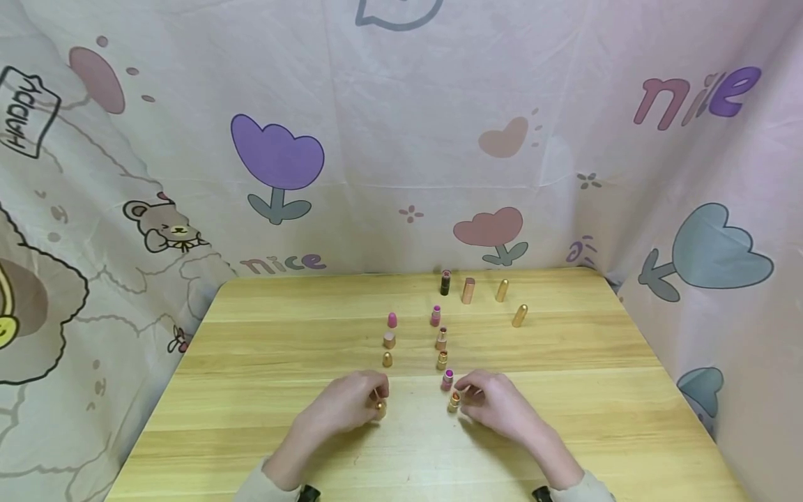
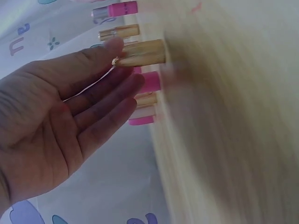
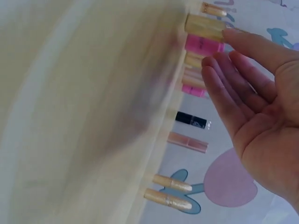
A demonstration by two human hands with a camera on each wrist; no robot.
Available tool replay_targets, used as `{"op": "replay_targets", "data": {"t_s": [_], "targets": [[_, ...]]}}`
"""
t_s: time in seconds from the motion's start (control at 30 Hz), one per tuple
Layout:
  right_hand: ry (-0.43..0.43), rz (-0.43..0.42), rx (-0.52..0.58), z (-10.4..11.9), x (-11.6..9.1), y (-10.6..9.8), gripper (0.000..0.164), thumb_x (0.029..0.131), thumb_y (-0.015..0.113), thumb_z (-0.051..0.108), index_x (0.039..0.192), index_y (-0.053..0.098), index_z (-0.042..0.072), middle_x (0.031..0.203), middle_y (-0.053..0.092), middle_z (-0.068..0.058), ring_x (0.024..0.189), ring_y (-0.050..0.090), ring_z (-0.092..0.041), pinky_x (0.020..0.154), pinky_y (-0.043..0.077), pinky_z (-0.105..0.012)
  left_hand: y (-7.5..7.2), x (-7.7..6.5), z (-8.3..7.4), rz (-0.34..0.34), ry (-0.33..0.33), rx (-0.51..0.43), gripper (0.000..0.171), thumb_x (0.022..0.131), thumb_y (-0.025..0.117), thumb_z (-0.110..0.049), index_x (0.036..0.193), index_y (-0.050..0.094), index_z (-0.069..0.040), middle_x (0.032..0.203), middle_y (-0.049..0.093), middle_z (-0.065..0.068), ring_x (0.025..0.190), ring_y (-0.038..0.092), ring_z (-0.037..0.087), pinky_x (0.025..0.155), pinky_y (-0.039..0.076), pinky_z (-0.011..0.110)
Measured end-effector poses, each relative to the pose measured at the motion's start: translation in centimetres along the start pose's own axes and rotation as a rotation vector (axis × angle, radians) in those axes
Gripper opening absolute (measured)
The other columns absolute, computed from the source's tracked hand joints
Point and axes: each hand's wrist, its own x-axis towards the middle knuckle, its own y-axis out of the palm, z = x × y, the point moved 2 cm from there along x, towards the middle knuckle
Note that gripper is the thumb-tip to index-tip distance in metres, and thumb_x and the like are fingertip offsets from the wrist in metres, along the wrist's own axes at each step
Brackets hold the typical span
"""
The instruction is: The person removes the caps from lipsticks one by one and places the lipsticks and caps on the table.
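On the table, my left hand (image 1: 348, 403) pinches a small gold lipstick cap (image 1: 380, 408) between thumb and index finger, its other fingers loosely bent. In the left wrist view its thumb lies at the top of the gold cap (image 2: 145, 52). My right hand (image 1: 500, 406) is beside an uncapped gold lipstick (image 1: 454, 402) that stands upright with its red tip showing. Thumb and index finger are spread at its right side. In the right wrist view the thumb tip overlaps the upper end of the gold lipstick (image 3: 205, 28), and the other fingers are relaxed.
Beyond stand uncapped lipsticks, including a pink one (image 1: 447, 380) and a gold one (image 1: 442, 360). A column of caps, gold (image 1: 387, 360), rose-gold (image 1: 389, 340) and pink (image 1: 392, 320), stands left. Farther back are a black lipstick (image 1: 445, 283) and closed gold ones (image 1: 519, 316).
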Motion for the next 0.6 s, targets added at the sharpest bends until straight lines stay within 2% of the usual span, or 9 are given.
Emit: {"op": "replay_targets", "data": {"t_s": [0.13,0.27,0.37,0.47,0.53,0.6], "targets": [[-0.027,-0.069,-0.017,-0.2,-0.1,-0.8,0.035,0.082,0.083,-0.001,0.114,0.073,0.004,0.112,0.075,-0.008,0.094,0.073,-0.024,0.085,0.064,-0.035,-0.8,-0.1,-0.1,-0.032,-0.023,-0.051,0.024,0.083,0.084,-0.008,0.103,0.072,-0.01,0.096,0.073,-0.001,0.087,0.068,0.013,0.077,0.06,0.028],[-0.057,-0.185,-0.029,-0.3,0.2,-1.4,0.041,0.081,0.082,-0.005,0.119,0.07,0.001,0.116,0.074,-0.011,0.098,0.073,-0.027,0.088,0.064,-0.038,-1.5,-0.1,-0.2,-0.105,-0.018,-0.075,0.021,0.088,0.082,-0.01,0.105,0.071,-0.011,0.104,0.074,0.004,0.094,0.07,0.019,0.081,0.061,0.033],[-0.091,-0.314,-0.072,-0.5,0.5,-1.9,0.043,0.081,0.082,-0.005,0.121,0.069,0.0,0.117,0.073,-0.013,0.098,0.073,-0.03,0.087,0.064,-0.041,-1.9,0.2,-0.1,-0.195,-0.033,-0.1,0.024,0.091,0.081,-0.014,0.111,0.07,-0.013,0.113,0.072,0.004,0.103,0.069,0.023,0.087,0.062,0.037],[-0.12,-0.464,-0.115,-0.8,0.9,-2.2,0.043,0.081,0.082,-0.005,0.122,0.069,0.0,0.119,0.073,-0.014,0.099,0.073,-0.031,0.087,0.064,-0.043,-2.2,0.9,0.0,-0.301,-0.049,-0.166,0.033,0.093,0.08,-0.016,0.123,0.066,-0.014,0.124,0.069,0.004,0.114,0.067,0.025,0.096,0.06,0.042],[-0.136,-0.555,-0.121,-1.1,1.2,-2.4,0.044,0.081,0.082,-0.007,0.122,0.069,-0.001,0.12,0.072,-0.015,0.101,0.072,-0.031,0.088,0.063,-0.039,-2.4,1.5,0.3,-0.385,-0.044,-0.205,0.04,0.093,0.08,-0.015,0.13,0.064,-0.011,0.131,0.066,0.007,0.12,0.064,0.029,0.101,0.058,0.046],[-0.151,-0.638,-0.114,-1.4,1.6,-2.7,0.044,0.08,0.081,-0.009,0.122,0.069,-0.002,0.121,0.072,-0.016,0.103,0.071,-0.032,0.093,0.06,-0.029,-2.5,2.1,0.6,-0.464,-0.031,-0.22,0.045,0.094,0.078,-0.016,0.136,0.061,-0.009,0.137,0.063,0.008,0.125,0.061,0.031,0.105,0.055,0.048]]}}
